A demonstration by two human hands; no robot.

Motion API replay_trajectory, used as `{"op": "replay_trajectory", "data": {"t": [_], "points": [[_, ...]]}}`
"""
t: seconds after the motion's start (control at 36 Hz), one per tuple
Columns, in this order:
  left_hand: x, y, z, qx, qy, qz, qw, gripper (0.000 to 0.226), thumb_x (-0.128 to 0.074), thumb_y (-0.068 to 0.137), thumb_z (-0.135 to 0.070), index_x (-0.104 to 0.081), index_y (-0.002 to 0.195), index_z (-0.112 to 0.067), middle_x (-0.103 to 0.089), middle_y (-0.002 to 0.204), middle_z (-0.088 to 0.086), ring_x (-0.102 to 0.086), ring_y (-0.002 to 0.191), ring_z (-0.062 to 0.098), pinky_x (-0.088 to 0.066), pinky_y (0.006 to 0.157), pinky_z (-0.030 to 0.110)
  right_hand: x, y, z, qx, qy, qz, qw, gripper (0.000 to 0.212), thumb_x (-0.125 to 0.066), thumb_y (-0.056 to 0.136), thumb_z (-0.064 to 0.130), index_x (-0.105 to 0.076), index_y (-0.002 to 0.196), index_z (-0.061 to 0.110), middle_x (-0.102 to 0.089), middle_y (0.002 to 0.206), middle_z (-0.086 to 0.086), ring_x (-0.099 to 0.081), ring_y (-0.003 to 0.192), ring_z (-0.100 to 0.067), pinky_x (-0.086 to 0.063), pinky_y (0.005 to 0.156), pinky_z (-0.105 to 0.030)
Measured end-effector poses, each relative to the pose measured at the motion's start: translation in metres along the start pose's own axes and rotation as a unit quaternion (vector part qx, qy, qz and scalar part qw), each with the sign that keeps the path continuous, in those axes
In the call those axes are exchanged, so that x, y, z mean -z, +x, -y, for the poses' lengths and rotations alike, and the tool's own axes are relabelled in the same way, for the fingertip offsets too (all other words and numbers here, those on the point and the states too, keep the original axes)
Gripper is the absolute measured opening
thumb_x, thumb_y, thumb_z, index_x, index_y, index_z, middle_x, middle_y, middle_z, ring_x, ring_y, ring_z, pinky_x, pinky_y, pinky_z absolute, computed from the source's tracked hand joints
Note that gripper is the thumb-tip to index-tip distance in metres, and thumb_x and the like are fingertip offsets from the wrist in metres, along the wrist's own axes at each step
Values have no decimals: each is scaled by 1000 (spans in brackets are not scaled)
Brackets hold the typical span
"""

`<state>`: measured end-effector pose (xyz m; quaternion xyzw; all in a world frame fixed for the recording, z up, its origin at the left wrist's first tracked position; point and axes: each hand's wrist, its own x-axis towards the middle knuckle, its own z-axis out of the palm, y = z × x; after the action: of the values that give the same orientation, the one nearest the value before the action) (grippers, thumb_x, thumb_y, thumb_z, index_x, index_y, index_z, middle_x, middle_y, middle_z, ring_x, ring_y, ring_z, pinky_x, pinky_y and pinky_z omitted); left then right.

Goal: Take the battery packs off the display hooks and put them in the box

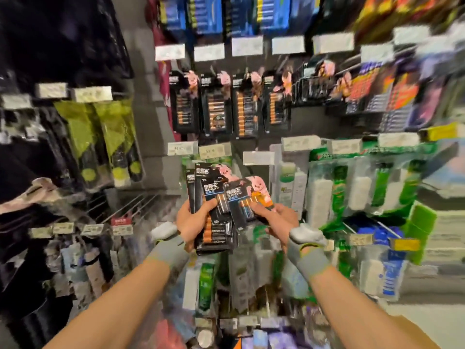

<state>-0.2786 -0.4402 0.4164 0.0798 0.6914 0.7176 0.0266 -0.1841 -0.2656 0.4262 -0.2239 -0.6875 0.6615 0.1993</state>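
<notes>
1. Lettering on the battery packs (214, 197) reads "DURACELL" in white under Chinese characters; the price labels (214, 150) are too blurred to read
2. Packs are black cards with a pink rabbit on top and copper-and-black cells
3. Left hand (191, 222) grips a stack of them before the display, thumb across the front; long axis nearly upright, tops up
4. Right hand (279, 220) pinches one smaller pack (245, 201), tilted right, overlapping the stack
5. Hanging packs (216, 104) are on the hooks above

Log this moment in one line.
left hand: grips battery pack stack | right hand: holds single pack | other packs: hanging above
</notes>
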Motion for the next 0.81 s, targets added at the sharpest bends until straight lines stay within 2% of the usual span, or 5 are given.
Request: {"op": "replay_trajectory", "data": {"t": [0.19, 0.31, 0.44, 0.69, 0.81], "points": [[-85, 16, -76, -89, 18, 18, 996, 18, -73, 86, -28, -56, 91, -21, -57, 46, -16, -55, 46, -3, -42, 48, 4, 66, 36, 63, 102, 22, -47, 993, 37, -77, 79, 31, -64, 102, 6, -64, 90, -3, -54, 53, -4, -48, 43, -20], [-135, 39, -112, -127, 3, 72, 989, 33, -76, 83, -33, -62, 107, -15, -68, 73, -2, -65, 66, 19, -54, 54, 22, 105, 56, 104, 137, 94, -43, 985, 32, -76, 81, 19, -63, 106, 3, -64, 99, -4, -62, 68, -5, -58, 53, -25], [-184, 55, -153, -165, -13, 94, 982, 22, -73, 88, -28, -53, 91, -20, -57, 66, -4, -51, 35, -4, -42, 37, 11, 143, 76, 147, 182, 119, -42, 975, 21, -74, 82, 17, -64, 97, 5, -64, 104, -12, -63, 75, -12, -54, 49, -21], [-253, 87, -176, -211, -3, 99, 973, 56, -82, 65, -54, -65, 108, -22, -74, 101, 1, -70, 93, 21, -55, 92, 44, 197, 123, 182, 170, 113, -76, 976, 34, -72, 84, 21, -61, 113, 6, -59, 123, -15, -61, 82, -15, -57, 55, -27], [-270, 81, -177, -183, -22, 98, 978, 37, -73, 87, -28, -59, 113, -6, -65, 72, 1, -56, 44, -1, -46, 44, 13, 207, 135, 181, 166, 121, -84, 975, 57, -71, 85, 24, -50, 133, 3, -53, 134, -11, -58, 77, -10, -53, 48, -21]]}}
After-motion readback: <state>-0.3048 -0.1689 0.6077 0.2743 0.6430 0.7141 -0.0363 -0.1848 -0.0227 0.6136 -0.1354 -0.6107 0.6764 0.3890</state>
